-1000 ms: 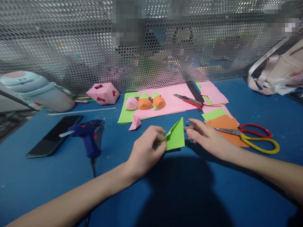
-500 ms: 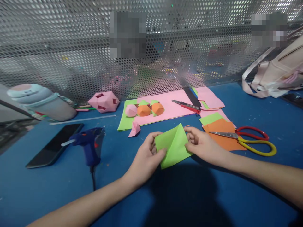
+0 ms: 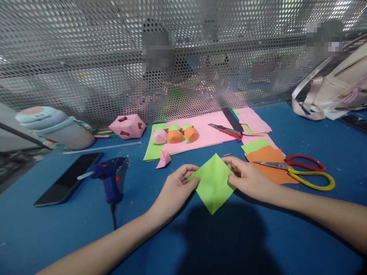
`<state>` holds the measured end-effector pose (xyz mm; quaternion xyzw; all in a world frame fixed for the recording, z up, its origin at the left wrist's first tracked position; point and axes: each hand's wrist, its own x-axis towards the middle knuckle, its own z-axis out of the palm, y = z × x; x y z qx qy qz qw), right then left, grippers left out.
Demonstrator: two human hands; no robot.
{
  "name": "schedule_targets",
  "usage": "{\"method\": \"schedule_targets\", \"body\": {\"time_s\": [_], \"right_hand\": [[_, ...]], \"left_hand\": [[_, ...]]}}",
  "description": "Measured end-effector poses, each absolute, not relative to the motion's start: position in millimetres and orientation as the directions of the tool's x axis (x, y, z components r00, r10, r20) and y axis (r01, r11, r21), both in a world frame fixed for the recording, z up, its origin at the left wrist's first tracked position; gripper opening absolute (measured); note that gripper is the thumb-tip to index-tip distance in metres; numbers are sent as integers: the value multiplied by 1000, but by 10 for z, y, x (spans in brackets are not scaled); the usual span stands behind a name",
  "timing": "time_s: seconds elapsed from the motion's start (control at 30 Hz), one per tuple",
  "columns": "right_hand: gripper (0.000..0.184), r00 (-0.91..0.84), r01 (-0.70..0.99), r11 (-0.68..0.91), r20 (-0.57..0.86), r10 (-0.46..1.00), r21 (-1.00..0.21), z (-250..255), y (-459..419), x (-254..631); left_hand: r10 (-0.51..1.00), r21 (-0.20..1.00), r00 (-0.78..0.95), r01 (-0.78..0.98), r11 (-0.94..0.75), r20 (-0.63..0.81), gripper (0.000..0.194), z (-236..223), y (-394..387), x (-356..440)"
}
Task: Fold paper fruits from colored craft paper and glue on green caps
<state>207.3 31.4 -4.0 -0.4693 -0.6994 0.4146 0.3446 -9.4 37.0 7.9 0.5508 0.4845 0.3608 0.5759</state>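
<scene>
A square of light green paper (image 3: 213,187) is held cornerwise above the blue table, a crease running from its top corner to its bottom one. My left hand (image 3: 179,187) pinches its left corner between thumb and fingers. At the opposite corner, my right hand (image 3: 243,175) grips the paper the same way. Just beyond lie a small folded pink paper piece (image 3: 164,159) and a row of pink and orange paper domes (image 3: 174,136). Red-and-yellow-handled scissors (image 3: 289,167) rest on orange paper (image 3: 269,152) by my right hand.
A blue glue gun (image 3: 109,181) and a phone (image 3: 67,179) lie at the left, with a lidded cup (image 3: 60,130) and a pink paper ball (image 3: 128,126) behind. A utility knife (image 3: 226,130) rests on pink sheets (image 3: 206,124). A perforated metal panel (image 3: 114,68) borders the back; a bag (image 3: 341,84) stands right.
The green paper, folded up along its diagonal and slanted before, is now spread flatter and turned so a corner points toward me. Both hands stay on it.
</scene>
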Motion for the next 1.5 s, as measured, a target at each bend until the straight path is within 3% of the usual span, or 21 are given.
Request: {"method": "schedule_targets", "body": {"time_s": [0.4, 0.6, 0.77, 0.93, 1.1, 1.3, 1.5], "right_hand": [[36, -264, 585, 250, 110, 958, -772, -51, 350, 2104], [4, -300, 683, 349, 189, 935, -642, -98, 395, 2162], [12, -426, 604, 540, 336, 840, -586, -173, 415, 2186], [35, -411, 583, 566, 390, 824, -583, -229, 393, 2153], [21, -492, 503, 678, 468, 734, -535, -208, 391, 2149], [22, -665, 383, 859, 543, 512, -340, -274, 393, 2186], [35, -728, 436, 882, 505, 463, -179, -234, 328, 2174]], "left_hand": [[954, 870, 300, 473, -144, -6, 14, 51, 398, -171], [917, 715, 385, 612, -337, 102, 13, 56, 444, -256], [849, 623, 493, 607, -493, 191, 14, 31, 500, -293], [822, 595, 533, 600, -535, 201, 15, 20, 521, -286], [809, 608, 555, 579, -543, 194, 15, 25, 552, -307], [806, 659, 571, 547, -516, 156, 15, 36, 601, -349], [798, 657, 578, 536, -530, 172, 16, 45, 600, -348]]}}
